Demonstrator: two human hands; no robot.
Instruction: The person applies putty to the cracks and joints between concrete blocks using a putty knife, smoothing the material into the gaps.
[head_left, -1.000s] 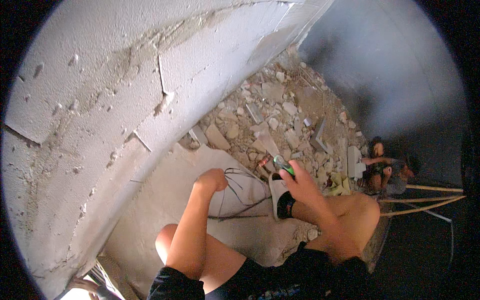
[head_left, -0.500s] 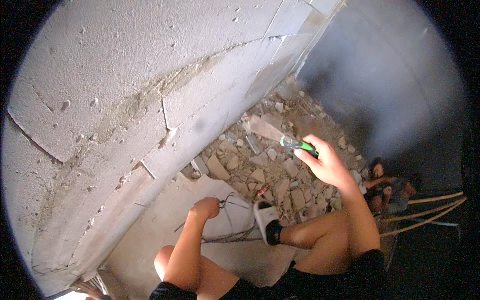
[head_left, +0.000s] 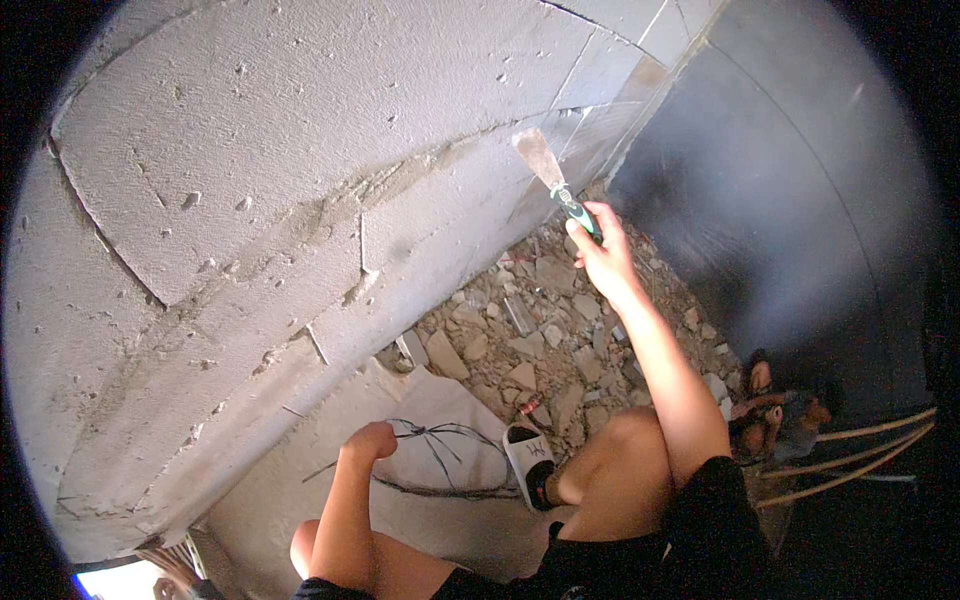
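Note:
My right hand point(head_left: 606, 255) is wrapped round the green and black handle of a putty knife point(head_left: 541, 160). Its broad, dusty blade points up in front of the pale block wall point(head_left: 330, 110); whether it touches the wall I cannot tell. Lower down, my left hand point(head_left: 371, 441) is closed at one side of a loose coil of thin dark wire point(head_left: 445, 490). The coil hangs or lies over a grey sheet point(head_left: 420, 400), and a wire end sticks out to the left of my fist.
Broken rubble point(head_left: 560, 310) fills the corner between the block wall and a dark, smooth panel point(head_left: 780, 190). My foot in a white slide point(head_left: 528, 462) stands at the rubble's edge. Pale bent rods point(head_left: 860, 440) lie at the right, beside a small, unclear figure of a person point(head_left: 785, 410).
My right hand has raised the putty knife from over the rubble up to the block wall. My left hand has moved left and slightly down, with the wire coil shifting along.

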